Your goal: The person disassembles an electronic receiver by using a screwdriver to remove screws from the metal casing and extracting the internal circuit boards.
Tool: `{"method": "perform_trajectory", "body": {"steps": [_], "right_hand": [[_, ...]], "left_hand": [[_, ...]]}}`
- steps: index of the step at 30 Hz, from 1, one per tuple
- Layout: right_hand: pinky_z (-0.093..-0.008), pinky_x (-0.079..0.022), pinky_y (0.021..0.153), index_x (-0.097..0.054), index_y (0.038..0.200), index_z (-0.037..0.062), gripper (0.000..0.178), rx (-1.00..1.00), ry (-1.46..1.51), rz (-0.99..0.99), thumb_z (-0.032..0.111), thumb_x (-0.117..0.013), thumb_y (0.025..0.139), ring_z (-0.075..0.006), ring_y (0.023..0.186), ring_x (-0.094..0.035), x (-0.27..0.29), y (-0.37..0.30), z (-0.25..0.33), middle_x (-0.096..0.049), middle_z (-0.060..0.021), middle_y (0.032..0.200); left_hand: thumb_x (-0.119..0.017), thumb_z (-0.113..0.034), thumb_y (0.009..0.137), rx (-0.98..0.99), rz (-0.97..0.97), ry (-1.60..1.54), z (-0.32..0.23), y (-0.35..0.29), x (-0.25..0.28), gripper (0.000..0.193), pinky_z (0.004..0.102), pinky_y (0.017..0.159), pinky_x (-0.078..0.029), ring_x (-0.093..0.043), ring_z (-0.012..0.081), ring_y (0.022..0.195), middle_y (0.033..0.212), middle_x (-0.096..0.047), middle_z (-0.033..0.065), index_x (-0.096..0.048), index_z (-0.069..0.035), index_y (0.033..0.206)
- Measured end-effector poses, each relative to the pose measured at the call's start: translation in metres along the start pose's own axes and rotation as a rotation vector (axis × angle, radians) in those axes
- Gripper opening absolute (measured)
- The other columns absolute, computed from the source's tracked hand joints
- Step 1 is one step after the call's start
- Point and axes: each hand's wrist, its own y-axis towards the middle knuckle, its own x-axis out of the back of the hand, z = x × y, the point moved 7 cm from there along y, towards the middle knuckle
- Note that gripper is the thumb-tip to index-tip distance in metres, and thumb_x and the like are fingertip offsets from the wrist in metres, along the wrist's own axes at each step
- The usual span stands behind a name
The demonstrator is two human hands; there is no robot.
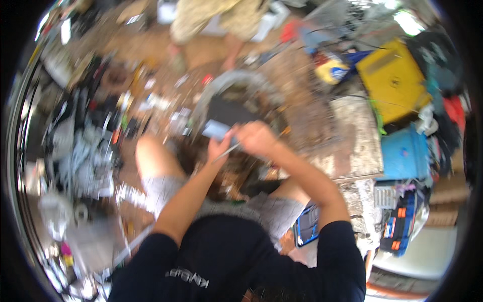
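In front of my lap, my left hand [219,148] is closed, its fingertips up against a pale blue-grey flat piece [215,129]. Blur hides exactly what those fingers hold. My right hand [257,137] makes a fist close beside it. A thin silvery rod [229,151] slants from that fist down across the left hand's wrist side; its far end is hidden. Just beyond both hands a dark flat-topped block [226,111] sits inside a grey ring [237,76], which looks like a tyre or rim.
Another person's bare legs [232,53] stand on the brown floor at the far side. On the right are a wooden bench [354,143], a yellow case [394,80] and a blue bin [404,152]. Heaped plastic and scrap [83,146] cover the left.
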Motion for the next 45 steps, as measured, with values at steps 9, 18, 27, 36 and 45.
{"method": "perform_trajectory", "body": {"steps": [9,18,27,36,45], "right_hand": [[-0.0391,-0.055,0.068,-0.064,0.098,0.0039,0.026,-0.395,0.179,-0.113,0.014,-0.065,0.074,-0.0274,0.080,-0.069,0.065,0.039,-0.063,-0.070,-0.0096,0.082],[-0.0495,-0.055,0.070,-0.067,0.084,0.0044,0.013,-1.015,0.378,-0.034,0.015,-0.062,0.080,-0.0408,0.076,-0.068,0.079,0.009,-0.099,-0.068,-0.0212,0.077],[-0.0502,-0.054,0.075,-0.072,0.090,0.0045,0.021,-1.204,0.417,-0.078,0.022,-0.063,0.081,-0.0432,0.081,-0.066,0.028,-0.026,-0.092,-0.069,-0.0228,0.084],[-0.0517,-0.054,0.078,-0.071,0.091,0.0045,0.029,-1.142,0.558,-0.031,0.031,-0.059,0.087,-0.0448,0.083,-0.067,0.018,-0.027,-0.089,-0.068,-0.0255,0.083],[-0.0502,-0.054,0.078,-0.068,0.091,0.0028,0.024,-1.025,0.526,-0.023,0.024,-0.059,0.084,-0.0430,0.086,-0.067,0.019,-0.053,-0.112,-0.069,-0.0237,0.087]], "left_hand": [[-0.088,-0.044,0.069,-0.184,0.018,0.530,-0.081,-0.013,-0.085,0.134,0.0521,0.114,-0.030,-0.023,0.0453,0.144,0.156,-0.014,0.0348,0.004,0.006,0.153],[-0.081,-0.042,0.074,-0.053,0.197,1.006,-0.151,0.017,-0.107,0.117,0.0495,0.112,-0.033,-0.034,0.0505,0.137,0.146,-0.029,0.0403,-0.011,0.015,0.149],[-0.064,-0.027,0.084,-0.285,0.227,1.003,-0.109,0.037,-0.103,0.095,0.0474,0.114,-0.034,-0.035,0.0489,0.139,0.151,-0.028,0.0386,-0.008,0.001,0.155],[-0.053,-0.017,0.096,-0.265,0.310,1.120,-0.114,0.035,-0.105,0.051,0.0472,0.109,-0.038,-0.043,0.0464,0.134,0.140,-0.047,0.0325,-0.041,0.001,0.142],[-0.051,-0.020,0.097,-0.191,0.309,1.137,-0.123,0.043,-0.097,0.047,0.0465,0.107,-0.041,-0.050,0.0425,0.130,0.136,-0.054,0.0285,-0.046,0.001,0.139]]}}
